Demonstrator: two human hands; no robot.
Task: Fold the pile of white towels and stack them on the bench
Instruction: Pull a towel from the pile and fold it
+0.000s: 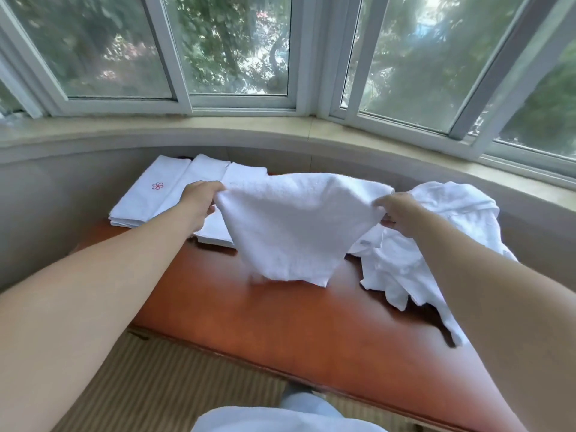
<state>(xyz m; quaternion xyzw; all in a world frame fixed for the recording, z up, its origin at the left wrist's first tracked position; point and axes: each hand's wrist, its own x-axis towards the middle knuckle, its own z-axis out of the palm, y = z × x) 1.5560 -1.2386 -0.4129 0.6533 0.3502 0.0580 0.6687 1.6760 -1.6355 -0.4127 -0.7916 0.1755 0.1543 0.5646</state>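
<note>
A white towel (296, 229) hangs spread in the air above the reddish-brown bench (280, 322). My left hand (201, 202) pinches its left top corner and my right hand (397, 212) pinches its right top corner. The towel's lower edge droops close to the bench top. Folded white towels (156, 191) lie in flat stacks at the bench's far left, one with a small red emblem. A crumpled pile of unfolded white towels (436, 238) lies on the bench's right side, partly behind my right forearm.
A curved wall and stone window sill (280, 132) wrap round the back of the bench, with large windows above. Striped carpet (171, 385) covers the floor in front. A white garment (280, 419) shows at the bottom edge.
</note>
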